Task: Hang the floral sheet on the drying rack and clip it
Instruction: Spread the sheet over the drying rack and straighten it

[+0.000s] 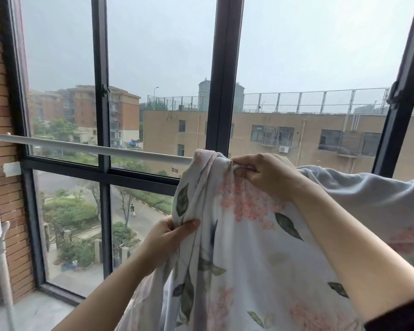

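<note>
Floral sheet (249, 235) draped over the white drying rack (93, 149) rail, bunched at its left edge. Right hand (265, 173) pinched shut on the gathered fold atop the rail; left hand (170, 237) clamped on the hanging edge below. Judged soft, light, limp, prone to sliding; best gripped at hems. No clip seen.

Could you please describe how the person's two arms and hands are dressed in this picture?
Both hands are bare, with no gloves, rings or watch visible. The left hand and its forearm are uncovered down to the frame edge. The right hand also has a bare forearm, ending in a dark sleeve cuff at the lower right corner.
</note>
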`<state>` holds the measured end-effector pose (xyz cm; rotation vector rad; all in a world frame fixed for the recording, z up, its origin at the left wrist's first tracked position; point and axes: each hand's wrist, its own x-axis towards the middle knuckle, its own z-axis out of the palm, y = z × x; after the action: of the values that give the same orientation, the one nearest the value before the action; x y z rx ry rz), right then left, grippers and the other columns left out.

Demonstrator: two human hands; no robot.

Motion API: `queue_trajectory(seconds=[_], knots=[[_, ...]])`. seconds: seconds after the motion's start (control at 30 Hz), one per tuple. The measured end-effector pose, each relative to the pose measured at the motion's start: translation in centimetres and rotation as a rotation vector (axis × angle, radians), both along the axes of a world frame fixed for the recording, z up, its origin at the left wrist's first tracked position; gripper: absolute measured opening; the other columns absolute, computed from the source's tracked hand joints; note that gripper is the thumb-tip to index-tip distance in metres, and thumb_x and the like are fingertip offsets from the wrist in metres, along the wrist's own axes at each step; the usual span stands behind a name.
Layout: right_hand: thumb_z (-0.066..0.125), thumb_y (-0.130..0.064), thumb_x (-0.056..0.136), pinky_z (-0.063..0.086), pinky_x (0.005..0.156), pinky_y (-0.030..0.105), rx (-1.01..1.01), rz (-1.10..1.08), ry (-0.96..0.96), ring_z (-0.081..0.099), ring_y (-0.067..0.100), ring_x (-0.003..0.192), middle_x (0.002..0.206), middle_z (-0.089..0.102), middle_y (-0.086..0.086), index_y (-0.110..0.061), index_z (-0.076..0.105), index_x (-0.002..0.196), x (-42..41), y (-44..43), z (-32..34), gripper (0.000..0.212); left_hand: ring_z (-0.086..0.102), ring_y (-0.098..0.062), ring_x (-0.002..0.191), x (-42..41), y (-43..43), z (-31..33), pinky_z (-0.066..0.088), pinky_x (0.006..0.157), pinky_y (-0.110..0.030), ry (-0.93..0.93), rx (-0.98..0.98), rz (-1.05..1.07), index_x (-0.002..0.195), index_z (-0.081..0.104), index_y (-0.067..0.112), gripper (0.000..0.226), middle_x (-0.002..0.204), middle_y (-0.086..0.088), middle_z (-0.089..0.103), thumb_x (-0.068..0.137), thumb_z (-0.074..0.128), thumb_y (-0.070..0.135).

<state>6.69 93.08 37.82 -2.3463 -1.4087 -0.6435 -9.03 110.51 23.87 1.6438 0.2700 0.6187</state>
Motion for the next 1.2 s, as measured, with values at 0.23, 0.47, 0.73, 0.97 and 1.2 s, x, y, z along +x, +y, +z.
queue_trajectory(seconds=[0.23,0.47,0.73,0.97,1.2], knots=[[0.052,-0.035,0.096,0.046,0.093,0.032,-0.020,0.011,-0.005,0.059,0.017,0.115,0.124,0.065,-0.018,-0.045,0.057,0.127,0.1,-0.5,0.3,0.033,0.072,-0.022,0.077,-1.4,0.5,2.8,0.056,0.067,-0.029,-0.136,0.002,0.134,0.089,0.073,0.009,0.016,0.083,-0.008,0.076,0.090,0.063,0.020],[0.052,-0.046,0.094,0.046,0.091,0.028,-0.027,0.014,0.078,0.060,0.013,0.109,0.118,0.067,-0.019,-0.044,0.062,0.121,1.8,-1.4,0.8,0.028,0.069,-0.019,0.085,0.0,0.9,7.4,0.052,0.080,-0.033,-0.256,0.111,0.185,0.085,0.075,0.016,0.016,0.087,-0.008,0.075,0.084,0.069,0.031],[0.052,-0.050,0.093,0.051,0.082,0.032,0.003,0.000,0.072,0.064,0.012,0.095,0.104,0.071,-0.016,-0.045,0.066,0.114,3.6,-4.8,0.8,0.026,0.064,-0.016,0.086,3.3,-1.1,10.8,0.050,0.082,-0.031,-0.281,0.178,0.176,0.084,0.071,0.021,0.015,0.085,-0.001,0.070,0.093,0.060,0.017],[0.049,-0.053,0.093,0.052,0.079,0.032,0.007,-0.010,0.060,0.064,0.012,0.092,0.101,0.071,-0.016,-0.045,0.066,0.113,4.9,-6.4,0.7,0.027,0.062,-0.017,0.091,4.9,-2.1,9.9,0.050,0.089,-0.036,-0.258,0.169,0.177,0.084,0.072,0.019,0.016,0.090,-0.003,0.070,0.093,0.059,0.015],[0.051,-0.052,0.092,0.054,0.077,0.036,0.020,-0.027,0.081,0.065,0.011,0.087,0.093,0.071,-0.017,-0.044,0.067,0.108,5.7,-7.5,0.8,0.024,0.065,-0.018,0.095,5.8,-3.0,11.1,0.050,0.087,-0.031,-0.261,0.248,0.170,0.093,0.070,0.022,0.008,0.097,-0.004,0.071,0.091,0.062,0.022]])
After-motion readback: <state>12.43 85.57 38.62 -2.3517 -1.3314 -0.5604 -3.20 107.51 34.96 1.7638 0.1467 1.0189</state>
